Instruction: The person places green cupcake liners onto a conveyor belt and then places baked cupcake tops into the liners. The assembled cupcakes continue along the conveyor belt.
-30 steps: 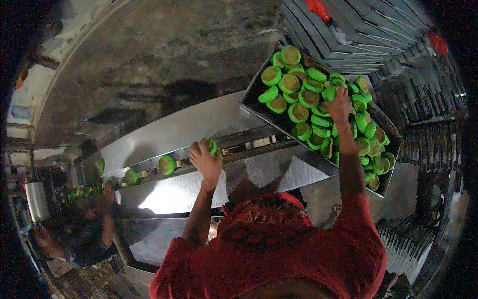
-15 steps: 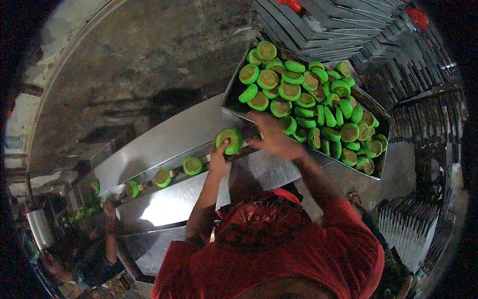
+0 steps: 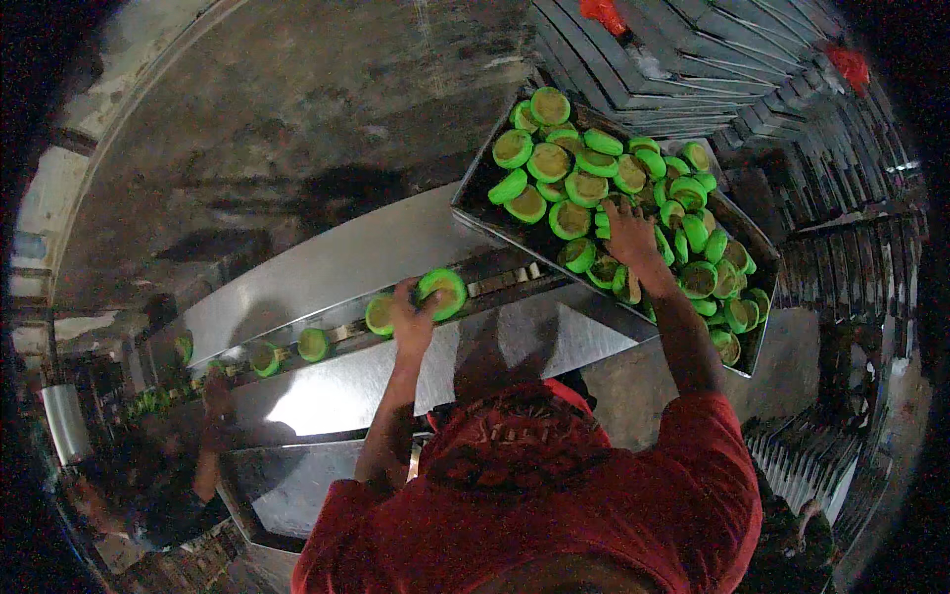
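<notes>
My left hand (image 3: 410, 322) is over the narrow conveyor, its fingers closed on a round green bun (image 3: 447, 288) with a brownish flat face. Touching or just beside the same hand, at its left, is another green bun (image 3: 378, 315). My right hand (image 3: 633, 241) reaches over the metal tray (image 3: 477, 220), fingers spread on the heap of green buns (image 3: 586, 188). What lies under its palm is hidden. Many of the heaped buns show a brown flat side; others stand on edge.
More green buns (image 3: 313, 344) sit spaced along the conveyor (image 3: 505, 281) to the left, between sloping metal panels (image 3: 346, 250). A co-worker's arm (image 3: 210, 445) is at the lower left. Stacked metal trays (image 3: 683, 69) fill the upper right, with red items (image 3: 604, 14) on them.
My right hand has moved from the conveyor up and right onto the heap in the tray. My left hand has shifted slightly left and down. The conveyor's buns have moved rightward.
</notes>
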The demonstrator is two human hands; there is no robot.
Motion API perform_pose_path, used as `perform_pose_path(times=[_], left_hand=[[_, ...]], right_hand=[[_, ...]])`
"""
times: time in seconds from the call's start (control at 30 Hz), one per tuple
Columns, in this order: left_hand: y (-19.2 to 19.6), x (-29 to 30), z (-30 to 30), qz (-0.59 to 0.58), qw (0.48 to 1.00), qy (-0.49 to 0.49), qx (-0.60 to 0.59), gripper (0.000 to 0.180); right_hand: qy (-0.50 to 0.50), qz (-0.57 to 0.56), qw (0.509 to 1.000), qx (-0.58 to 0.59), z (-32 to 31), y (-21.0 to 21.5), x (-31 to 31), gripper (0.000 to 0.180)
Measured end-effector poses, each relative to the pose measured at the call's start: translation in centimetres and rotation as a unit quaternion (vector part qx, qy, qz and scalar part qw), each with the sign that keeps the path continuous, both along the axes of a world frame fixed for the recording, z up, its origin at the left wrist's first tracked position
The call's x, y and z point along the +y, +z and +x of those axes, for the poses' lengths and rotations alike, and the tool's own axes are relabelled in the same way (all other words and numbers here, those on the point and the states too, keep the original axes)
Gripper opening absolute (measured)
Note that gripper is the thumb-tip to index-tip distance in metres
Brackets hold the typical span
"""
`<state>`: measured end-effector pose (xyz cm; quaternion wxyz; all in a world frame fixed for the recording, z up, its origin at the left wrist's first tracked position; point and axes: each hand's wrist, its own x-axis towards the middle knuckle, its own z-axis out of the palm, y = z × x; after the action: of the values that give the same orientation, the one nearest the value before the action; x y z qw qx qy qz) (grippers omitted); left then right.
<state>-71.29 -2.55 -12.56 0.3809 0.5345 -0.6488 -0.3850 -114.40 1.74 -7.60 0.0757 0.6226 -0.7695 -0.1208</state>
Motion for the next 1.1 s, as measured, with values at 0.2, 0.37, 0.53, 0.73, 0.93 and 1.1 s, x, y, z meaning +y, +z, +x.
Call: perform_pose_path(times=[0.2, 0.37, 0.53, 0.73, 0.93, 1.1], left_hand=[[0.0, -0.2, -5.1, -0.117, 0.921, -0.019, -0.371, 0.048], [5.2, -0.1, -9.0, 0.101, 0.961, -0.063, 0.251, 0.048], [4.7, 0.1, -9.5, -0.021, 0.979, -0.187, 0.076, 0.041], [-1.1, 2.5, -3.3, -0.136, 0.938, -0.106, -0.302, 0.046], [-6.7, 3.3, -2.8, 0.083, 0.990, -0.109, -0.019, 0.059], [-0.4, 1.0, -5.1, 0.101, 0.990, 0.011, 0.100, 0.053]], right_hand=[[-0.063, 0.006, 0.966, -0.252, -2.0, 2.9, -1.8, 0.061], [-0.024, -0.012, 0.693, -0.720, -0.3, 5.7, 0.4, 0.059], [0.090, -0.023, 0.748, -0.657, 9.1, 3.5, -0.6, 0.056], [0.029, 0.044, 0.590, -0.806, 13.0, 2.5, 1.0, 0.053], [0.046, 0.061, 0.540, -0.838, 17.6, 1.7, 2.8, 0.055], [-0.053, 0.041, 0.785, -0.616, 14.8, -7.8, 4.4, 0.047]])
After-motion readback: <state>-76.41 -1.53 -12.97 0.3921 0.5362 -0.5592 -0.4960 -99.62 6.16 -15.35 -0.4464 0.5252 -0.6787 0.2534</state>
